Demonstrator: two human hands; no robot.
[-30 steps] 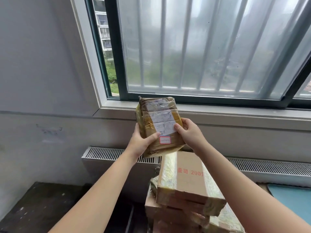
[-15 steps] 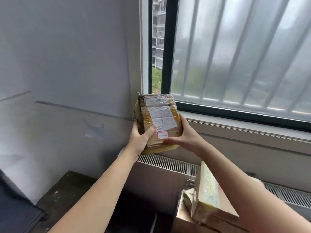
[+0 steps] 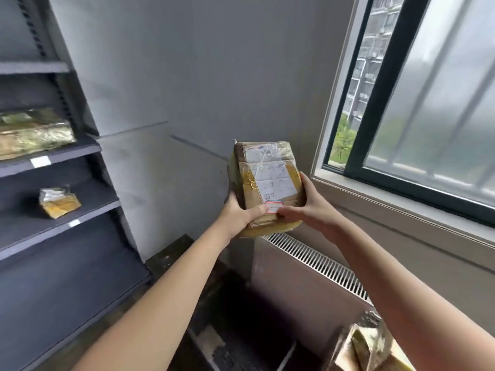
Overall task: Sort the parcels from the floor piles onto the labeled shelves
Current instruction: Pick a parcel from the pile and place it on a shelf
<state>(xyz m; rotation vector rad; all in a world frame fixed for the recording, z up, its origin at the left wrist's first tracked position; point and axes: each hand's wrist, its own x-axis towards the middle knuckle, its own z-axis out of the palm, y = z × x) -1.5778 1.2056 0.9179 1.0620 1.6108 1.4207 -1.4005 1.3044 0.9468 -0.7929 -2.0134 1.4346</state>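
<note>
A brown, tape-wrapped parcel [image 3: 267,183] is held upright in mid-air at the centre of the scene, in front of the grey wall, between the shelves [image 3: 56,153] on the left and the window [image 3: 428,103] on the right, touching neither. The left hand [image 3: 241,212] grips its lower left corner, thumb laid across the front and fingers wrapped behind. The right hand [image 3: 308,210] grips the lower right edge, thumb on the front and fingers curled round the side. A white shipping label [image 3: 273,180] covers much of the parcel's face; its print is too blurred to read. Below it, between the two thumbs, sits a small sticker [image 3: 273,206] with a red border, whose writing also cannot be made out. On the dark shelves a large shiny-wrapped package [image 3: 32,132] lies on one board, and a small packet [image 3: 59,202] lies on the board below. Each of these boards carries a white tag [image 3: 40,162] on its front edge, seemingly blank at this distance. A white radiator [image 3: 316,263] runs under the window sill. At the near right corner the top of a pile [image 3: 369,349] of taped boxes shows on the floor.
</note>
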